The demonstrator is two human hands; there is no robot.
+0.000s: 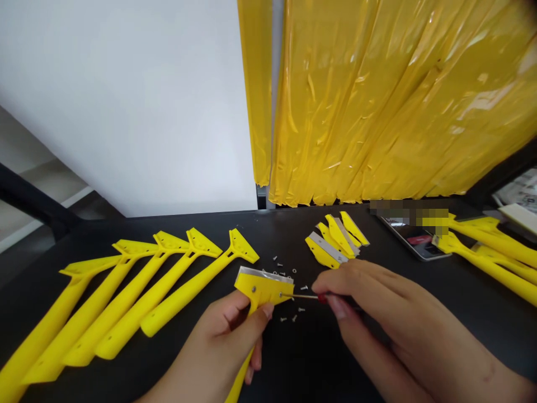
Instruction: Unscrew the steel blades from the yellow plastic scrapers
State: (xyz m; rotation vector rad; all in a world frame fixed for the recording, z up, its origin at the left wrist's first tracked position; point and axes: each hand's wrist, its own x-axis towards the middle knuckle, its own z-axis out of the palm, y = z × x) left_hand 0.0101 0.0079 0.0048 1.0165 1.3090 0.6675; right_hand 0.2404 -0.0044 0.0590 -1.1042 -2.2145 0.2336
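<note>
Yellow scraper point(264, 289): it sits in my left hand point(226, 338), thumb closed over the face just below the head, the other fingers wrapped behind the handle, above the dark table point(319, 361). My right hand point(381, 316) has thumb and forefinger pinched shut on the screwdriver point(322, 298), whose thin shaft reaches left to the screw point(281, 294) just above and right of my left thumb. Whether the tip is fully seated, I cannot tell. To turn it well, I'd line the shaft up with the screw, press lightly and brace the head from behind, fingertips away from the blade point(268, 273).

The blade edge points away from me, running left to right above my left thumb, its right end a little lower. The long axis follows the handle, from the head back through my left fingers towards me, leaning slightly left.

Loose screws point(301, 309) lie between my hands; yellow handles point(184, 299) are left of my left fingers, bladed pieces point(327, 250) beyond my right.
</note>
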